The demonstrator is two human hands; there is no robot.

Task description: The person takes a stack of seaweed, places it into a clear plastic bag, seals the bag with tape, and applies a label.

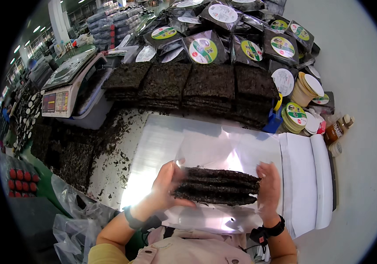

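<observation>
A thick stack of dried seaweed sheets [219, 186] stands between my two hands, its layered edges turned up towards me. My left hand [165, 186] is around its left end, with the thumb spread along the near side. At the right end, my right hand [269, 188] presses with the palm inward; its fingertips are blurred. Beneath them lies a shiny work surface [155, 138] with clear plastic film [205, 145] on it. Further back, several stacks of seaweed sheets [209, 81] stand in a row.
A digital scale [63, 89] stands at left beside a plastic tub [96, 115]. Loose seaweed [66, 151] and crumbs lie below it. Labelled packets [203, 49] are heaped at the back. White paper [302, 184], round labels [294, 115], a blue tape dispenser [273, 120] and a bottle [336, 128] are at right.
</observation>
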